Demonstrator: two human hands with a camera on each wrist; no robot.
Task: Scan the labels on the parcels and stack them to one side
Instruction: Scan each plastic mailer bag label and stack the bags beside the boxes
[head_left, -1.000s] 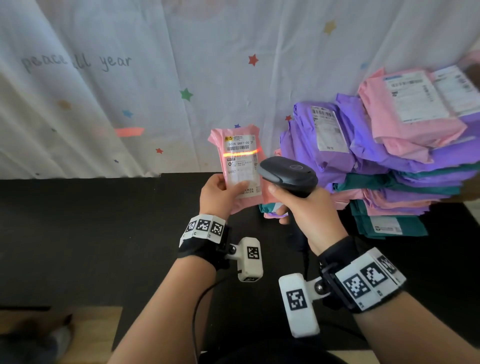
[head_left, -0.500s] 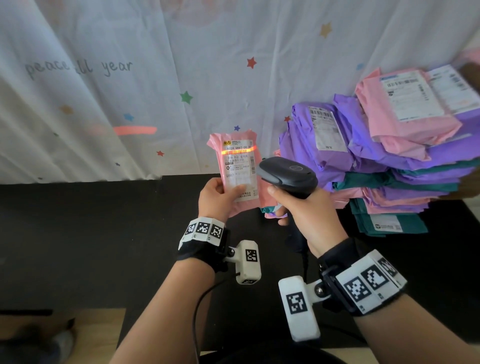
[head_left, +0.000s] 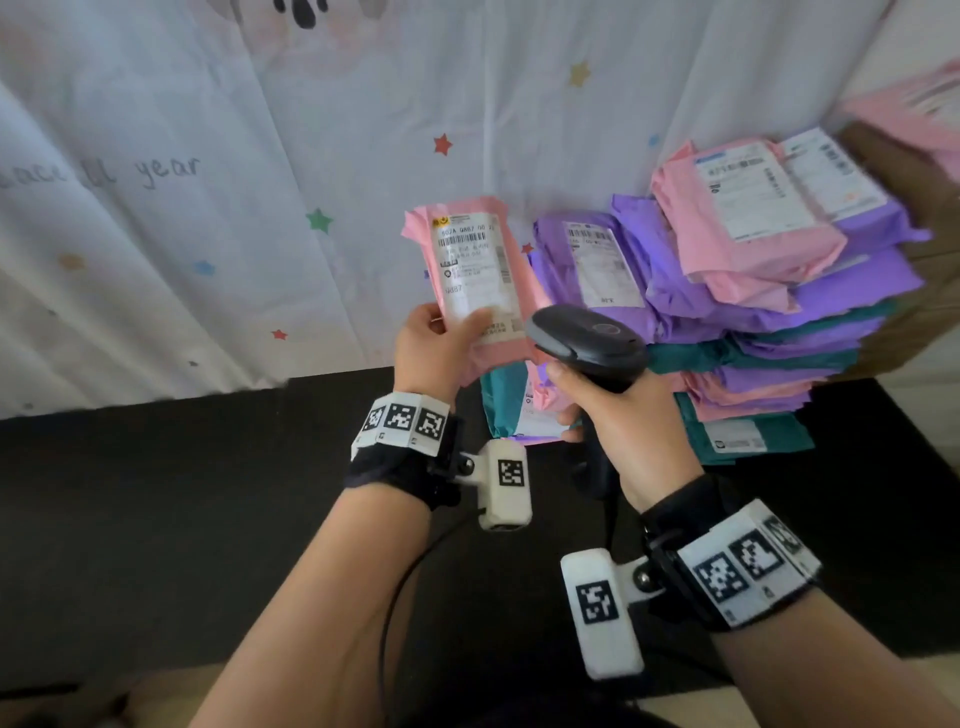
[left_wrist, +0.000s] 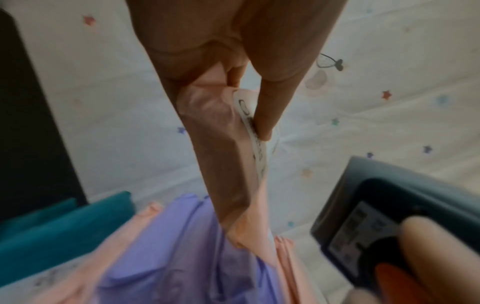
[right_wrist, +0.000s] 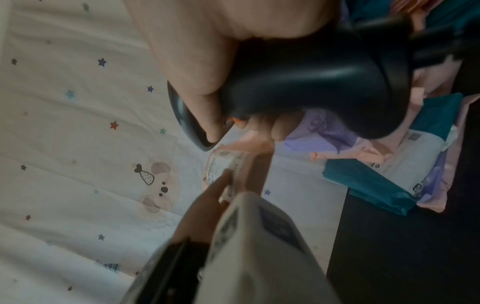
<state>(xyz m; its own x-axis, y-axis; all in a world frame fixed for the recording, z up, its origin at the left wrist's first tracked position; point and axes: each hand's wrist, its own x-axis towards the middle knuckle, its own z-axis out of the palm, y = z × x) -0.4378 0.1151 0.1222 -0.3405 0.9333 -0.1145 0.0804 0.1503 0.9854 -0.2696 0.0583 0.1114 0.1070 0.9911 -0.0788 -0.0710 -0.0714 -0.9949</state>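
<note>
My left hand holds a small pink parcel upright above the black table, thumb pressed on its white label, label facing me. In the left wrist view the thumb pinches the pink parcel against the fingers behind it. My right hand grips a black barcode scanner by its handle, head pointing at the parcel from just to its right. The right wrist view shows the scanner in my palm, with the pink parcel beyond it. No scan line shows on the label.
A tall pile of purple, pink and teal parcels stands at the right against the star-printed curtain. A teal and pink parcel lies on the black table between my hands. The scanner's cable hangs below my wrists.
The orange scan line that lay across the label has gone out. The pink parcel has risen slightly in my left hand; the scanner has stayed beside it.
</note>
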